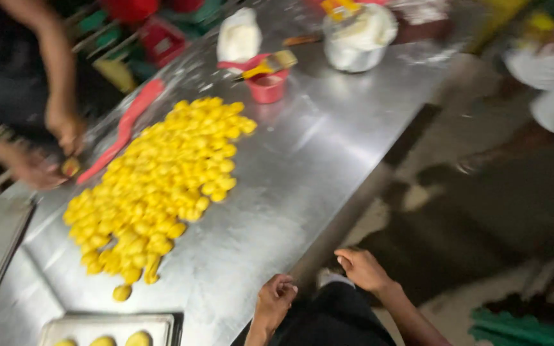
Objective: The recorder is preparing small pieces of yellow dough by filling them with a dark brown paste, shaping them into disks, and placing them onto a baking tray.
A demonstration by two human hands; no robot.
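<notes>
Hands first, nearest the camera: left hand (276, 298) hangs at the table's near edge with fingers loosely curled together, holding nothing; right hand (361, 268) sits just off the edge over the dark floor, fingers gently bent and slightly apart, likewise empty. Beside them, at the lower edge, a shallow rectangular metal baking tray (161, 320) carries three rounded yellow dough pieces (102, 341) in a row. Beyond it, on the brushed stainless-steel table (302, 166), lies a broad heap of small yellow dough pieces (161, 182), loose and piled against each other, one stray at the near tip. These look light, soft and easily dented, perhaps slightly tacky; each is best lifted singly by its sides with fingertips, not squeezed. Along the heap's left side rests a long red plastic scraper (123, 128). A co-worker's hands (52, 150) at the left edge pinch one yellow piece. Farther off: a small red plastic cup (267, 86) with a yellow-handled brush (270, 64), a white dough lump (238, 35), and a round white tub (357, 38).
</notes>
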